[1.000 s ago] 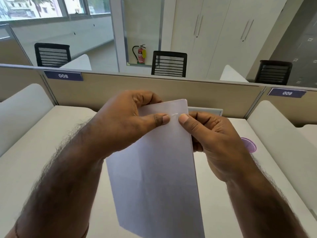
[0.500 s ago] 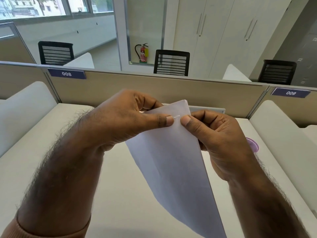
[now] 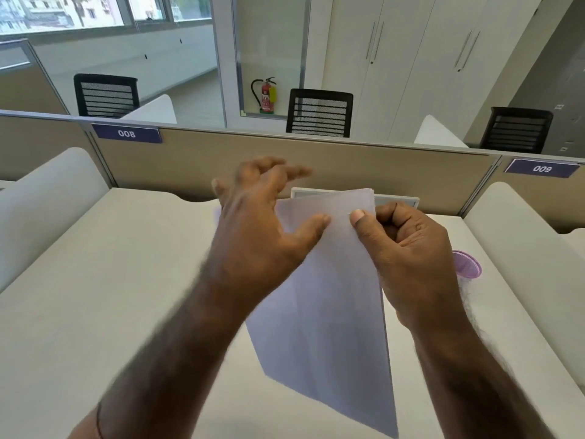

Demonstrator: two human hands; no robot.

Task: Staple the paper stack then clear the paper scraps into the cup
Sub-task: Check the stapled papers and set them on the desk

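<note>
Pinching the paper stack (image 3: 329, 299), right hand (image 3: 411, 258) grip closed; left hand (image 3: 259, 226) open

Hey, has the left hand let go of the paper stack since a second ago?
Yes. The left hand has opened and drawn back leftward, fingers spread toward the desk partition; only the right hand pinches the paper stack.

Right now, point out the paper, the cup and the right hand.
paper (image 3: 326, 312), head view, middle of the sheet's face
cup (image 3: 468, 267), head view, purple mesh rim
right hand (image 3: 408, 258), head view, back of the hand
</note>
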